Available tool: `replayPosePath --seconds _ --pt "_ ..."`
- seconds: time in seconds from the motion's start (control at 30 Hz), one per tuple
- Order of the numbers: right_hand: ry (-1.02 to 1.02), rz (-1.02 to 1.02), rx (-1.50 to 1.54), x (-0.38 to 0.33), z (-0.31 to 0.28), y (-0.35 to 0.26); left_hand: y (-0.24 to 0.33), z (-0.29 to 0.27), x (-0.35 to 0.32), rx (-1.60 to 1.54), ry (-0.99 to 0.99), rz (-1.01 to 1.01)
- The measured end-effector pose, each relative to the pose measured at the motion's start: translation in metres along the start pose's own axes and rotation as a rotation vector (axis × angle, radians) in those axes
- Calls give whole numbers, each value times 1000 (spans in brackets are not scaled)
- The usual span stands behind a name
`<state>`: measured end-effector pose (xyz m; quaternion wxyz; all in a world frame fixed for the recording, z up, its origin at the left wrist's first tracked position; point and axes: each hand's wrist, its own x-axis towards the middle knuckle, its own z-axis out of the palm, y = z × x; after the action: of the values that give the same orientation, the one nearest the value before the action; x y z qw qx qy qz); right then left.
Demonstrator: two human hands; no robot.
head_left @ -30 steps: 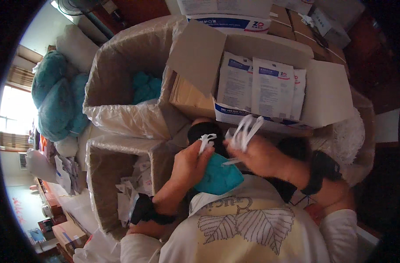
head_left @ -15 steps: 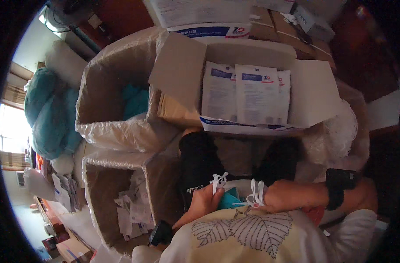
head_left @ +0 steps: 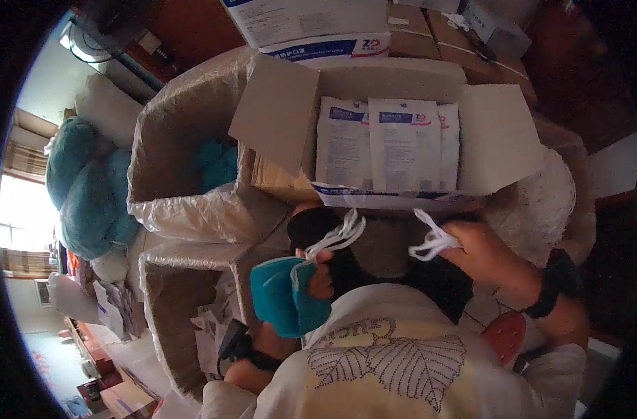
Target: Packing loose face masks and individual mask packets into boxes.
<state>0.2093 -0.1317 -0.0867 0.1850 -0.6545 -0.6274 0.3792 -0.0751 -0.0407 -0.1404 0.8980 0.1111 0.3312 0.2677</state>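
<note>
My left hand [head_left: 321, 281] is closed on teal face masks [head_left: 283, 297], folded and seemingly more than one. A loop of white elastic cord [head_left: 341, 234] rises from them above my fingers. The masks hang left of my chest, in front of the lower carton. Apart from it, to the right, my right hand [head_left: 478, 253] pinches a small bunch of white cords [head_left: 430, 241] whose looped ends stick out toward the left. My right fingertips are partly hidden behind the cords.
Ahead stands an open carton [head_left: 496, 133] holding several white printed packets [head_left: 404, 143]. Left of it, a plastic-lined carton [head_left: 182, 209] contains teal items; a lower carton [head_left: 157, 307] contains white packets. A pile of white cord [head_left: 542, 209] lies at right; teal bundles [head_left: 95, 188] at far left.
My hands have come up from my lap and moved apart. The teal masks have swung left with my left hand, and the right hand has moved up and right with the cords.
</note>
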Motion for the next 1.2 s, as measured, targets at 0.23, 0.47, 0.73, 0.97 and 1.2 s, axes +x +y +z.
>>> replayPosePath --seconds 0.23,0.47,0.73,0.97,1.2 --pt "-37 -602 13 59 29 -65 -17 29 -2 -35 -197 -136" --pt "-252 -699 112 72 68 -57 -28 29 -7 68 -181 -181" --pt "-331 -372 165 58 67 -35 37 16 -2 853 361 687" --pt "-421 -293 297 50 69 -53 16 33 -2 1938 -163 406" --pt "-337 -165 -309 30 57 -24 -4 16 0 1671 8 299"
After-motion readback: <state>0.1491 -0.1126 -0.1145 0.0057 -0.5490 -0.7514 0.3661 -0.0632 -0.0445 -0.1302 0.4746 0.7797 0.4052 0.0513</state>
